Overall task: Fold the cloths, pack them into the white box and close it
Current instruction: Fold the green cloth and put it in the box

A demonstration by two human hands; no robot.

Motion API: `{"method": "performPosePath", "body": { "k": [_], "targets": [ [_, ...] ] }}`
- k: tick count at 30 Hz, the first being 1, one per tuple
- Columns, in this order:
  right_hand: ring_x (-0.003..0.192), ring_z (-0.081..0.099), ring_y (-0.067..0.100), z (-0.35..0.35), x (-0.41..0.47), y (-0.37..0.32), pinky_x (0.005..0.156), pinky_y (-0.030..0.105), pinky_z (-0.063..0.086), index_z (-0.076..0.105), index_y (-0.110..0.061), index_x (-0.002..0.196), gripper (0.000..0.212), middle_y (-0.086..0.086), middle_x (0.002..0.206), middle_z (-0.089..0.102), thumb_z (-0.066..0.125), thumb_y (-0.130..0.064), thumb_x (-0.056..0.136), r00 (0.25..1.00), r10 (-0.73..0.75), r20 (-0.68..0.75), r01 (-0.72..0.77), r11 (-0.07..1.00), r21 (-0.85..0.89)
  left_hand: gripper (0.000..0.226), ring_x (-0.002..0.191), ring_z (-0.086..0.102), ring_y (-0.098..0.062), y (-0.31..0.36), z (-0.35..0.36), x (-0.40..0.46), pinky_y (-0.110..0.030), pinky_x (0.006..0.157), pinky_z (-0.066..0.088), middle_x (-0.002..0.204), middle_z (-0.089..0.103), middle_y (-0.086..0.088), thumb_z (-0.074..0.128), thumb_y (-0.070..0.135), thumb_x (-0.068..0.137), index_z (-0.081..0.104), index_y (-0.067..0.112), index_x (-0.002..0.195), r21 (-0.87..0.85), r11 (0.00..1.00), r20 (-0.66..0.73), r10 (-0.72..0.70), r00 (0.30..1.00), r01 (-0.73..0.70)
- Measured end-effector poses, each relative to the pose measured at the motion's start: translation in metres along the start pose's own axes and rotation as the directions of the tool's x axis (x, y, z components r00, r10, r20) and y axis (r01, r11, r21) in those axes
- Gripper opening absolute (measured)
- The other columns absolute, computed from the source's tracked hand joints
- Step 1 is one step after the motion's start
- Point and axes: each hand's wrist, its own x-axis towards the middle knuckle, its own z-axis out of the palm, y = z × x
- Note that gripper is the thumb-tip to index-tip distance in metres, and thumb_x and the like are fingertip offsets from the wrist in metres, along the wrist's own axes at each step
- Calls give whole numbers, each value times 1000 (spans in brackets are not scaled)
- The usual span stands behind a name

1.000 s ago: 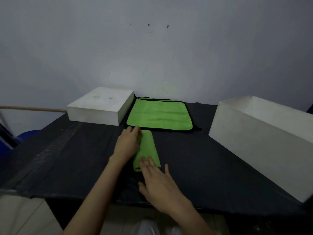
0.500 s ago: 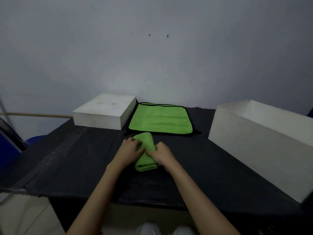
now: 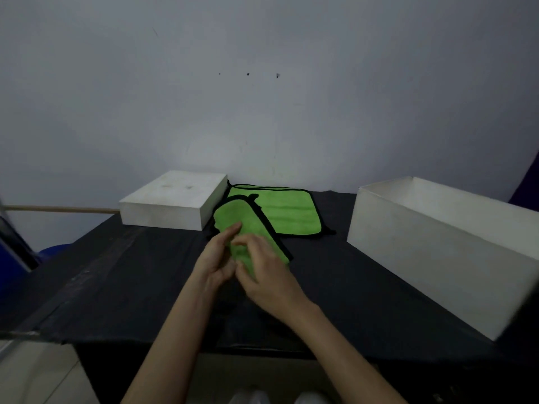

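A folded green cloth [image 3: 243, 218] with a black hem is held between both hands, above the black table, and its far end points away from me. My left hand [image 3: 215, 259] grips its left side, with the fingers reaching up along the fabric. My right hand [image 3: 267, 271] grips its near right part with curled fingers. A second green cloth [image 3: 291, 212] lies flat at the back of the table. The open white box [image 3: 431, 246] stands to the right. Its flat white lid [image 3: 172, 199] lies at the back left.
A black sheet covers the table [image 3: 122, 275], whose front edge runs just below my forearms. A grey wall stands close behind. A wooden rod [image 3: 58, 210] sticks out at the far left, beside something blue [image 3: 8, 258].
The folded cloth lay on the table under my hands. Both hands have closed on it and raised it, so it now overlaps the flat cloth in view.
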Motion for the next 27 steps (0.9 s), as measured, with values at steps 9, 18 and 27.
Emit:
{"method": "performPosePath", "body": {
  "k": [9, 18, 27],
  "targets": [
    [110, 59, 22, -63, 2, 27, 95, 37, 48, 51, -5, 125, 55, 9, 120, 61, 69, -33, 81, 750, 642, 162, -578, 517, 631, 21, 74, 70, -20, -6, 37, -22, -36, 69, 59, 86, 70, -9, 40, 1, 90, 60, 5, 96, -125, 973, 123, 211, 970, -196],
    [60, 70, 8, -123, -17, 55, 49, 20, 56, 62, -6, 90, 7, 4, 81, 69, 57, -2, 87, 694, 521, 497, -697, 317, 643, 15, 74, 69, -16, -23, 66, -23, -30, 65, 59, 84, 70, -5, 47, 8, 88, 62, 10, 89, 47, 984, 122, 164, 979, -171],
    [70, 67, 1, -263, -6, 116, 60, 19, 56, 64, -20, 94, 10, -9, 80, 70, 55, -22, 89, 708, 547, 447, -674, 712, 198, 16, 76, 64, -12, 2, 142, 42, -26, 69, 55, 81, 69, -1, 53, 3, 85, 65, 14, 85, 702, 675, 348, -47, 936, -227]
  ]
}}
